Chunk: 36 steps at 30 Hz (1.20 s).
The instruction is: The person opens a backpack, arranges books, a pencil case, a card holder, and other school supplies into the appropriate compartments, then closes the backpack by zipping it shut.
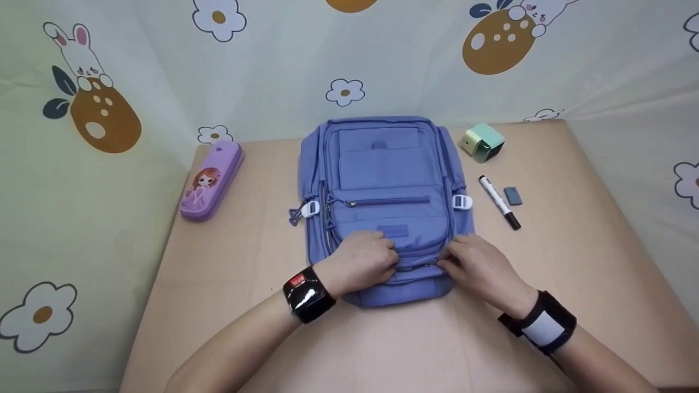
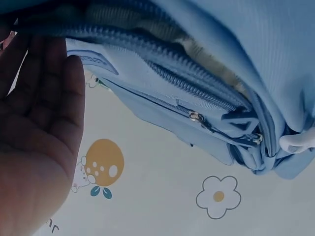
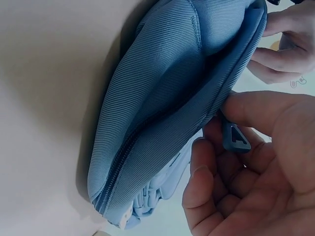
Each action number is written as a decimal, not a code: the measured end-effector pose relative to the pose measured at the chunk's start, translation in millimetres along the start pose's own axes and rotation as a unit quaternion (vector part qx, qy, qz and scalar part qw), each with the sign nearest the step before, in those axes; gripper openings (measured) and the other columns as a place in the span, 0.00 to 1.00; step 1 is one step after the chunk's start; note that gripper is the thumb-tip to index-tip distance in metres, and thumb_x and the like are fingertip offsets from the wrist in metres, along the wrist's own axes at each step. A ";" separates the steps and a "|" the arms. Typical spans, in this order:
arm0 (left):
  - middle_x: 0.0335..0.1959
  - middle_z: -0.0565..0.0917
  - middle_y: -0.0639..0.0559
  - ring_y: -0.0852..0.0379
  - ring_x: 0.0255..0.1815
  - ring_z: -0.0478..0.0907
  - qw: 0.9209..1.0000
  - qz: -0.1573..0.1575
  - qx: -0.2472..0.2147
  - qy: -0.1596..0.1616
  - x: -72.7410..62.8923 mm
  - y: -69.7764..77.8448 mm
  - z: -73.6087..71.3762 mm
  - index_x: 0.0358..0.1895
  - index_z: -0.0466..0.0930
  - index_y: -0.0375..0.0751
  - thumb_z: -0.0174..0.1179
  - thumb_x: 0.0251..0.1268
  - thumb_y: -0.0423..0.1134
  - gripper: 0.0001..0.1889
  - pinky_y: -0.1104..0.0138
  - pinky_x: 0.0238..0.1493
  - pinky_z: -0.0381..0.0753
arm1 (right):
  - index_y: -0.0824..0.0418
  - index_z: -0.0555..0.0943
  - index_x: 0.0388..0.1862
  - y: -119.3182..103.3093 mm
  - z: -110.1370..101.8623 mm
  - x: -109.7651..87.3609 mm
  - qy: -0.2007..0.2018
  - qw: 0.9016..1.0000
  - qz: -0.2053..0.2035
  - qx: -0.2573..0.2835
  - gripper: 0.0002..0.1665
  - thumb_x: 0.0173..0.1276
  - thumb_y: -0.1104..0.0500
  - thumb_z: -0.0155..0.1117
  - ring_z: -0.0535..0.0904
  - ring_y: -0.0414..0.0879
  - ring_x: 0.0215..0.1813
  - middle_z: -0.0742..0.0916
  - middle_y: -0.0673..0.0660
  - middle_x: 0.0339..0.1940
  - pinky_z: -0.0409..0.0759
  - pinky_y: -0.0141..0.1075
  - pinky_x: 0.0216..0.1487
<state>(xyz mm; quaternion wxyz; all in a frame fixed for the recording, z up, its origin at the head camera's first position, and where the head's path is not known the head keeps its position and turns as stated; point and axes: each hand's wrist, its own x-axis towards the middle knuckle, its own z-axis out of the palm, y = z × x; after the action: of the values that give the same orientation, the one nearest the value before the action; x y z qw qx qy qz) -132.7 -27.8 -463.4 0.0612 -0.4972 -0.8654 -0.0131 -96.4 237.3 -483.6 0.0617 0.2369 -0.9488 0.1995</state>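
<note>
A blue backpack (image 1: 385, 169) lies front side up, its base toward the person. My left hand (image 1: 363, 262) grips the fabric edge along the lower front pocket, fingers curled over it. At the right end of that pocket's zipper, my right hand (image 1: 486, 270) pinches the zipper pull (image 3: 236, 138) between thumb and fingers. The right wrist view shows the pocket opening (image 3: 214, 64) gaping beside the two hands. In the left wrist view, a zipper's toothed edge (image 2: 133, 42) runs past the left fingers, and the small front-pocket zipper slider (image 2: 196, 117) shows farther along.
A purple pencil case (image 1: 213, 180) lies left of the backpack. To its right are a mint-green pencil sharpener (image 1: 486, 141), a white marker with black cap (image 1: 498, 201) and a small blue-grey eraser (image 1: 513, 196). A patterned cloth (image 1: 273, 71) hangs behind the tan table (image 1: 240, 305).
</note>
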 end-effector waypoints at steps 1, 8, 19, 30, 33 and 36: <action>0.31 0.82 0.57 0.56 0.31 0.72 1.000 0.000 0.007 0.002 0.6 0.4 0.2 0.30 0.87 0.48 0.65 0.67 0.46 0.09 0.66 0.28 0.73 | 0.56 0.84 0.33 0.1 -0.3 -0.2 0.000 1.000 -0.001 -0.002 0.07 0.61 0.63 0.77 0.76 0.43 0.36 0.81 0.45 0.30 0.78 0.39 0.36; 0.25 0.80 0.57 0.56 0.26 0.73 0.998 0.000 0.033 0.055 1.8 0.9 8.1 0.22 0.81 0.48 0.63 0.63 0.40 0.10 0.65 0.22 0.72 | 0.55 0.85 0.33 3.0 -4.2 -2.9 0.013 1.000 -0.016 -0.014 0.07 0.62 0.64 0.76 0.77 0.43 0.36 0.82 0.45 0.31 0.78 0.38 0.36; 0.25 0.80 0.57 0.56 0.28 0.73 0.998 0.009 0.035 0.052 1.3 0.0 9.0 0.24 0.82 0.48 0.64 0.63 0.41 0.09 0.67 0.25 0.72 | 0.56 0.85 0.35 46.8 -12.6 2.9 0.039 0.998 0.045 -0.037 0.03 0.66 0.62 0.73 0.80 0.49 0.36 0.85 0.50 0.32 0.79 0.46 0.36; 0.28 0.80 0.58 0.57 0.30 0.73 0.999 -0.028 -0.036 0.022 3.6 0.5 3.1 0.28 0.85 0.48 0.65 0.66 0.46 0.10 0.66 0.28 0.74 | 0.57 0.84 0.36 53.0 -9.5 2.9 0.048 0.997 0.061 -0.014 0.04 0.66 0.62 0.72 0.80 0.48 0.37 0.84 0.51 0.33 0.81 0.47 0.37; 0.30 0.79 0.58 0.57 0.30 0.74 0.998 -0.035 -0.043 0.018 10.9 3.5 -1.5 0.31 0.85 0.48 0.66 0.68 0.51 0.12 0.66 0.28 0.76 | 0.57 0.84 0.37 51.1 -10.3 2.7 0.053 0.997 0.060 -0.006 0.04 0.67 0.62 0.72 0.80 0.48 0.38 0.85 0.52 0.34 0.81 0.46 0.39; 0.30 0.79 0.57 0.57 0.31 0.75 0.999 -0.038 -0.032 0.017 21.7 9.4 -4.1 0.32 0.84 0.48 0.65 0.68 0.54 0.14 0.65 0.28 0.78 | 0.58 0.83 0.38 48.1 -10.5 3.2 0.062 0.996 0.057 -0.001 0.04 0.68 0.62 0.71 0.80 0.47 0.37 0.85 0.53 0.35 0.81 0.45 0.37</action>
<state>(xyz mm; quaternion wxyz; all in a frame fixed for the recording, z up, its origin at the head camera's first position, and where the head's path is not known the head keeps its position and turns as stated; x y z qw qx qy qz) -135.0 -4.7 -457.1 0.0589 -0.4654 -0.8816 -0.0517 -121.8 279.1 -490.2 0.1093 0.1695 -0.9552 0.2166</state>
